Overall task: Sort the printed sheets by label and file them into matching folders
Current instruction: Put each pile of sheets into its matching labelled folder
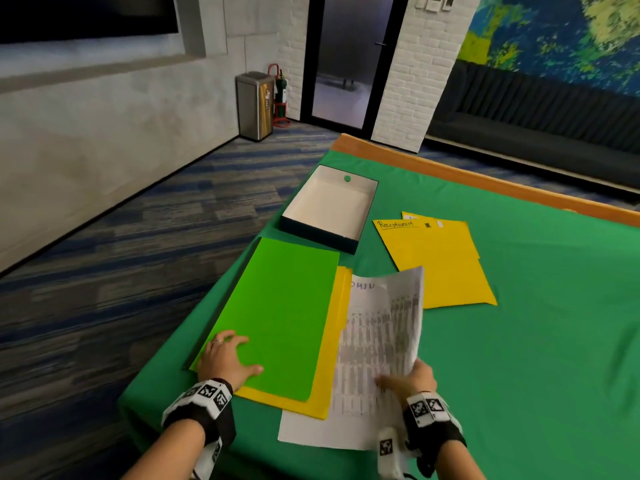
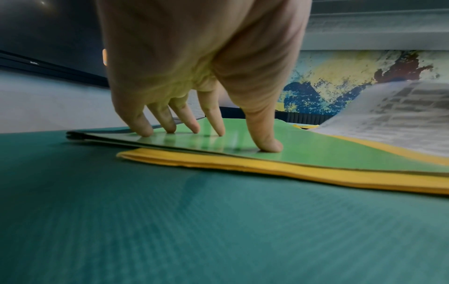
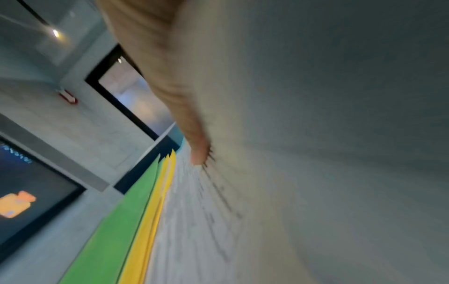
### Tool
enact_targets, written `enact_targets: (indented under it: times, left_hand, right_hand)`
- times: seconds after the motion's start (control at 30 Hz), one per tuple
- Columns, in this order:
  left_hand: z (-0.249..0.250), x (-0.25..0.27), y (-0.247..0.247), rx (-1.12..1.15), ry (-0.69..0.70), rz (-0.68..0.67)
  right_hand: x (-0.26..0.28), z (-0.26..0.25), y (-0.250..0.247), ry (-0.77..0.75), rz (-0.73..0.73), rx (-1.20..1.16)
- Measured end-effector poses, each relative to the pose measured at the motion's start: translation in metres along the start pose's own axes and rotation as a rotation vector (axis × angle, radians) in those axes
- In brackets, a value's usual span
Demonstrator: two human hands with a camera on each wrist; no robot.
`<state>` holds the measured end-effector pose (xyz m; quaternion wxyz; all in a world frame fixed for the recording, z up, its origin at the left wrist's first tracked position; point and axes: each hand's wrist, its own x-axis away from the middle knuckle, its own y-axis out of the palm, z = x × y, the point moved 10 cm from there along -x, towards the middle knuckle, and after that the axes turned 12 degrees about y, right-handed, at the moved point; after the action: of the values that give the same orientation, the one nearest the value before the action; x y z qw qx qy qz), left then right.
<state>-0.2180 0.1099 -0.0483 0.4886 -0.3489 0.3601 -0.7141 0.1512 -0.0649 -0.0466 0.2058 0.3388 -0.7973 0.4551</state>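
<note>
At lower centre, the printed sheet (image 1: 381, 327) is pinched at its near edge, apparently, by the right hand (image 1: 410, 377); thin and floppy, it is best gripped edgewise. The green folder (image 1: 277, 313) is pressed by the left hand (image 1: 227, 358), fingers spread

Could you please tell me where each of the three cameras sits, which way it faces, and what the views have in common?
Head: worn on the head, looking forward and down at the green folder, printed sheet and both hands.
Left wrist: low over the tablecloth, looking along the left hand whose fingertips press the green folder.
Right wrist: tilted and blurred, looking along the right hand holding the printed sheet.
Shared: all show the green folder over a yellow folder.
</note>
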Motion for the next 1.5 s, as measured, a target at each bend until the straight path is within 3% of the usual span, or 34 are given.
enact_targets:
  times: [0.13,0.23,0.37,0.5,0.57,0.77,0.87,0.97,1.07,1.23,1.4,1.5]
  left_hand:
    - [0.002,0.002,-0.002,0.011,-0.024,-0.013]
    - [0.020,0.005,-0.005,0.071,-0.018,0.058]
    - [0.093,0.009,0.010,0.226,0.189,0.117]
    - [0.181,0.019,0.059,0.293,0.421,-0.103]
    - [0.211,0.026,0.087,0.235,0.470,-0.225]
    - [0.234,0.025,0.135,0.127,0.342,-0.248]
    - [0.233,0.020,0.141,0.158,0.248,-0.203]
    - [0.236,0.021,0.147,0.210,0.157,-0.256]
    - [0.241,0.023,0.161,0.258,0.172,-0.310]
    - [0.244,0.032,0.153,0.272,0.189,-0.312]
    - [0.220,0.032,0.153,0.464,0.061,-0.298]
    - [0.203,0.031,0.145,0.520,0.008,-0.204]
  right_hand:
    - [-0.002,0.034,-0.053,-0.003,0.058,-0.139]
    - [0.008,0.064,-0.094,0.054,0.090,-0.173]
    - [0.005,0.106,-0.123,0.148,0.089,-0.132]
    - [-0.008,0.118,-0.136,0.148,0.142,-0.046]
    - [-0.019,0.124,-0.142,0.156,0.169,-0.019]
    - [-0.030,0.136,-0.153,0.131,0.190,-0.122]
    - [-0.053,0.155,-0.144,0.159,0.103,-0.181]
    - [-0.051,0.154,-0.139,0.192,0.021,-0.268]
    - [-0.050,0.150,-0.140,0.173,-0.023,-0.315]
    - [-0.048,0.145,-0.138,0.127,-0.074,-0.375]
    - [-0.058,0.150,-0.137,0.148,-0.070,-0.379]
    - [-0.063,0.154,-0.138,0.174,-0.066,-0.388]
